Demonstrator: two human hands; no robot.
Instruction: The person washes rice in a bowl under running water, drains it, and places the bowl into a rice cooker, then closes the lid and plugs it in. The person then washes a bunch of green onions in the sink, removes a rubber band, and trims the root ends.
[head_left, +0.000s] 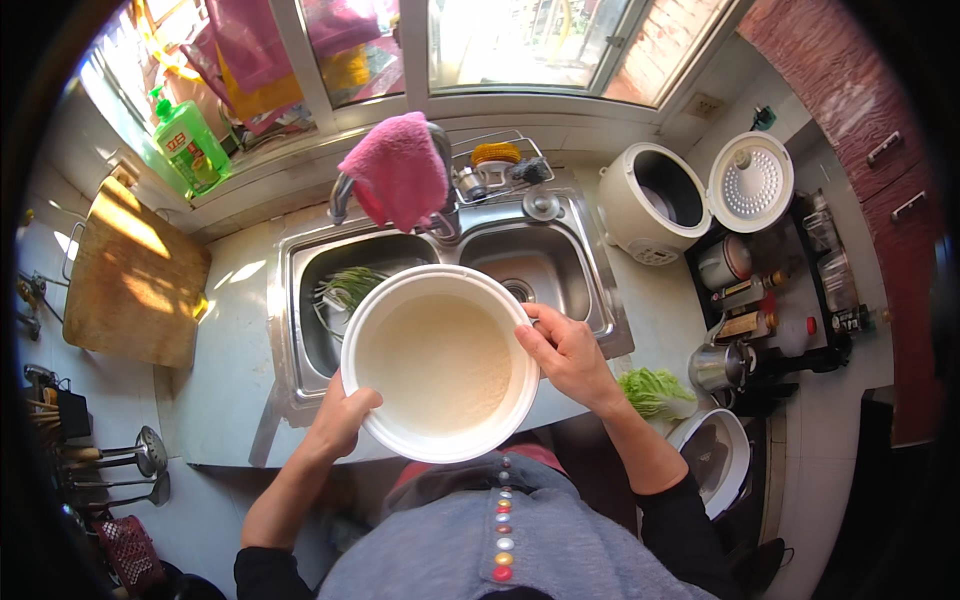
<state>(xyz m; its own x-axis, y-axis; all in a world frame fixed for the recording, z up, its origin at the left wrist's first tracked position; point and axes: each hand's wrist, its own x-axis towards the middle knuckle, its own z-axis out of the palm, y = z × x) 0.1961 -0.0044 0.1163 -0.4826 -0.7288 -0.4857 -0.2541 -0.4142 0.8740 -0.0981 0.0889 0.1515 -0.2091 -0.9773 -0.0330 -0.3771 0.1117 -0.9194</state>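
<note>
A round white pot (442, 448) is held in front of my body, over the near edge of the sink. Cloudy water (420, 352) fills part of it, with pale rice grains (491, 382) gathered toward its right side. My left hand (346, 416) grips the lower left rim, thumb on top. On the right side, my right hand (566, 352) clasps the rim with the thumb above it. Beyond the pot is a double-bowl steel sink (615, 334). Long green vegetables (349, 289) lie in its left bowl, partly hidden by the pot.
A pink cloth (397, 169) hangs over the faucet (341, 199). At the right stands a white rice cooker (637, 202), lid up. A leafy vegetable (656, 394) lies near my right forearm. Left are a wooden cutting board (135, 277) and a green soap bottle (191, 146).
</note>
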